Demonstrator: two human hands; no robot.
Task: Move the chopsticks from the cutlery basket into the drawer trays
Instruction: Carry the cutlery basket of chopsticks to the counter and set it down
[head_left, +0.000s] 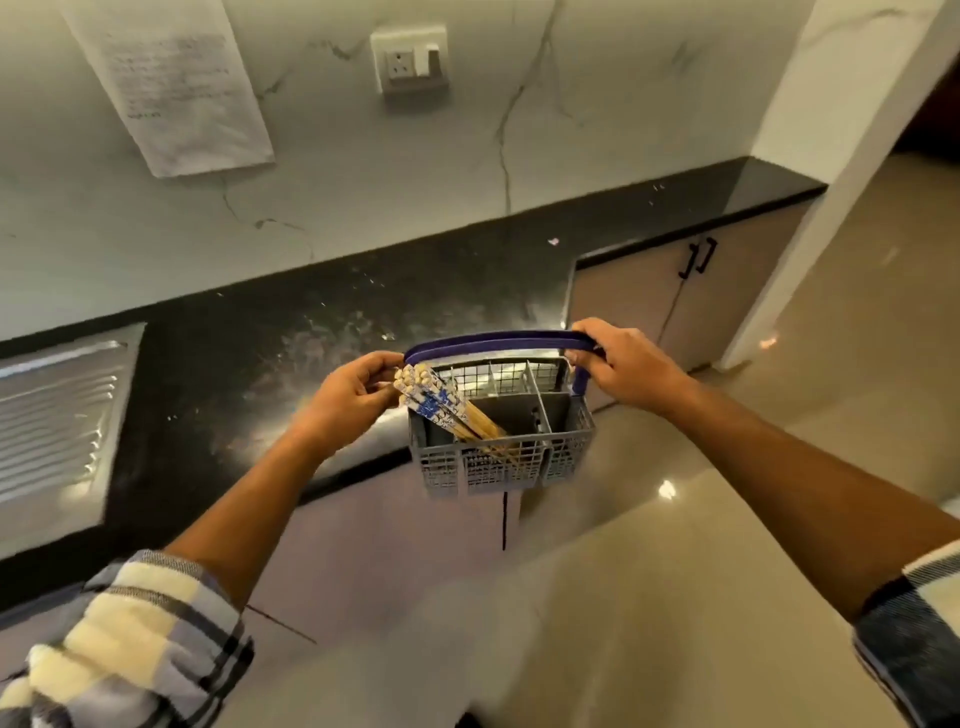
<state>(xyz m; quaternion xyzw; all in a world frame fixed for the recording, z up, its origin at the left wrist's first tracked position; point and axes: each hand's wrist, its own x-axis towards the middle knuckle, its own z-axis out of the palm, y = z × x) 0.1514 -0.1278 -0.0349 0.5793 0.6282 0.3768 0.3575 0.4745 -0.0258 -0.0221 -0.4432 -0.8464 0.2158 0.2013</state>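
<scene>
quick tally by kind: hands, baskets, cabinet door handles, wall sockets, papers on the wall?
Hands: 2, left hand and right hand
Cutlery basket: 1
Cabinet door handles: 2
Wall socket: 1
Paper on the wall: 1
Total: 7

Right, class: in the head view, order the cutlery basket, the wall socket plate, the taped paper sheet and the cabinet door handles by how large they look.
1. paper sheet
2. cutlery basket, nearer the camera, so unsure
3. wall socket plate
4. cabinet door handles
</scene>
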